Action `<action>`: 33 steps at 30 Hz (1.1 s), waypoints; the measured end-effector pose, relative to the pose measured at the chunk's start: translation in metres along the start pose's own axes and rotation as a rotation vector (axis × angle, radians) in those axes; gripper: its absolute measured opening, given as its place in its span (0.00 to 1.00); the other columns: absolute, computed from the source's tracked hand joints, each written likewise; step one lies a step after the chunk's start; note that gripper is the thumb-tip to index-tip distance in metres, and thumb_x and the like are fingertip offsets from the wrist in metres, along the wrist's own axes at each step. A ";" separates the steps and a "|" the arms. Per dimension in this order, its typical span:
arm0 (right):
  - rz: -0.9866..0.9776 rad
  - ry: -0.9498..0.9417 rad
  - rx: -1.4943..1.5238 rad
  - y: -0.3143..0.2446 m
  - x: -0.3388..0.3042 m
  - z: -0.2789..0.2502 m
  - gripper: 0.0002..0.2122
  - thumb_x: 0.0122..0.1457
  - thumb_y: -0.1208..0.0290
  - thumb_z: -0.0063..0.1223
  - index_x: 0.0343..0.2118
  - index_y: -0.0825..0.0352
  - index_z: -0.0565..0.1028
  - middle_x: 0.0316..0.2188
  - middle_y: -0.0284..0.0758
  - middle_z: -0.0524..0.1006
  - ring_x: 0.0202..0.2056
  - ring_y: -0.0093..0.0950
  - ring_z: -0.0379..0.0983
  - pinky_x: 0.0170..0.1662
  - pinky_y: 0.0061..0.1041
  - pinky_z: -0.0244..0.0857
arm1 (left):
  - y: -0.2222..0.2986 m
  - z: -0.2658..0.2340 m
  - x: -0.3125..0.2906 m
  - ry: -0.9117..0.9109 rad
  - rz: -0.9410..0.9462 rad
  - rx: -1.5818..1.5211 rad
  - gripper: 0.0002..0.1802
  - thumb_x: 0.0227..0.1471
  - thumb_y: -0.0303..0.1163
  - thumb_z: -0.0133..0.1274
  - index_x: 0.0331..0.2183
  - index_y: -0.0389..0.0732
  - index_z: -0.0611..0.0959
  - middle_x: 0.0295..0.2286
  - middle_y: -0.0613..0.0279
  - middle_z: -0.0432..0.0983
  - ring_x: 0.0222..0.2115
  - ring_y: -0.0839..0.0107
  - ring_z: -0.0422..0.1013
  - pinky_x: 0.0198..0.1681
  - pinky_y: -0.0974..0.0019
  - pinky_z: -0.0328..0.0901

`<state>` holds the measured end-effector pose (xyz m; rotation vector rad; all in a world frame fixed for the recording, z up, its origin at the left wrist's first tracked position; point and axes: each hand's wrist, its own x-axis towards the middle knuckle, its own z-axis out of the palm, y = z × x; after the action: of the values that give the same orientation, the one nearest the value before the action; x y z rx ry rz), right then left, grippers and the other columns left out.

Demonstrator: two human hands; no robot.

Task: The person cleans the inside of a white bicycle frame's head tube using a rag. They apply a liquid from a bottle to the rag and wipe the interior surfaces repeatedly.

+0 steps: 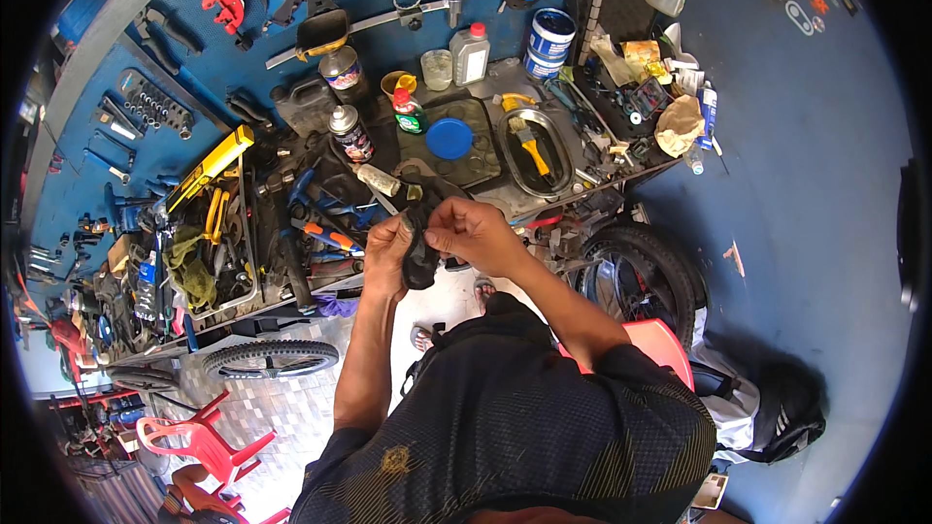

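Note:
In front of my chest, at the near edge of the workbench [379, 160], both hands are closed on a limp black piece [420, 260] that looks like a glove or cloth. My left hand [386, 254] grips its left side, the thumb against its upper part. From the right, my right hand [474, 236] pinches its upper edge between thumb and fingers. The lower end of the black piece hangs free between them. Just beyond the hands lies a pale tube-like thing [377, 180]. An orange-and-blue handled tool [332, 236] rests to the left of my left hand.
An oval metal tray [505, 150] with a yellow-handled brush [530, 146] sits by a blue lid [449, 138]. A spray can [351, 133] and bottles stand behind. Tools crowd the left side and the blue wall. A bicycle wheel [272, 357] and red chair [209, 442] are below left.

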<state>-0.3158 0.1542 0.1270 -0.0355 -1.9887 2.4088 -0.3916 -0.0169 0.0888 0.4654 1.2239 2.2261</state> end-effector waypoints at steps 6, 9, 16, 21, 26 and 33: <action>0.121 -0.071 0.034 0.006 -0.002 -0.005 0.09 0.63 0.69 0.64 0.34 0.68 0.75 0.25 0.27 0.76 0.25 0.15 0.72 0.28 0.18 0.68 | -0.005 0.004 -0.007 -0.001 -0.107 -0.107 0.18 0.65 0.42 0.55 0.37 0.34 0.83 0.28 0.58 0.81 0.27 0.72 0.77 0.33 0.66 0.74; 0.090 -0.062 0.141 0.006 -0.002 -0.007 0.09 0.64 0.67 0.62 0.34 0.68 0.75 0.24 0.28 0.76 0.25 0.16 0.73 0.28 0.19 0.70 | 0.003 0.009 -0.009 -0.151 -0.082 -0.123 0.16 0.66 0.37 0.53 0.41 0.32 0.82 0.30 0.54 0.81 0.30 0.65 0.78 0.37 0.61 0.75; 0.002 0.045 0.093 0.005 0.004 -0.007 0.09 0.65 0.68 0.61 0.35 0.68 0.75 0.23 0.29 0.77 0.25 0.17 0.74 0.26 0.18 0.69 | -0.009 -0.008 -0.005 0.069 0.147 0.054 0.14 0.68 0.34 0.49 0.46 0.33 0.82 0.37 0.56 0.83 0.35 0.68 0.79 0.42 0.63 0.75; -0.037 0.180 0.394 0.000 0.004 0.005 0.07 0.64 0.70 0.62 0.35 0.66 0.75 0.29 0.29 0.78 0.27 0.17 0.75 0.28 0.17 0.68 | -0.016 -0.013 0.000 0.187 0.144 -0.133 0.13 0.66 0.31 0.52 0.49 0.37 0.80 0.42 0.59 0.82 0.42 0.69 0.79 0.46 0.65 0.75; 0.012 0.157 0.329 0.020 0.006 0.016 0.04 0.66 0.71 0.60 0.38 0.64 0.77 0.31 0.23 0.77 0.29 0.12 0.71 0.30 0.15 0.63 | -0.034 0.004 -0.003 0.187 0.233 0.016 0.18 0.60 0.32 0.62 0.49 0.37 0.79 0.40 0.62 0.81 0.39 0.74 0.78 0.45 0.68 0.74; 0.091 0.039 0.238 0.016 0.003 0.004 0.07 0.65 0.67 0.61 0.38 0.65 0.80 0.30 0.22 0.75 0.29 0.12 0.67 0.32 0.15 0.61 | -0.018 -0.002 -0.006 0.084 0.249 0.089 0.14 0.61 0.33 0.60 0.45 0.35 0.81 0.40 0.61 0.82 0.38 0.75 0.77 0.44 0.71 0.72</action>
<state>-0.3193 0.1478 0.1120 -0.1712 -1.7080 2.6617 -0.3828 -0.0136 0.0726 0.5929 1.3774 2.4270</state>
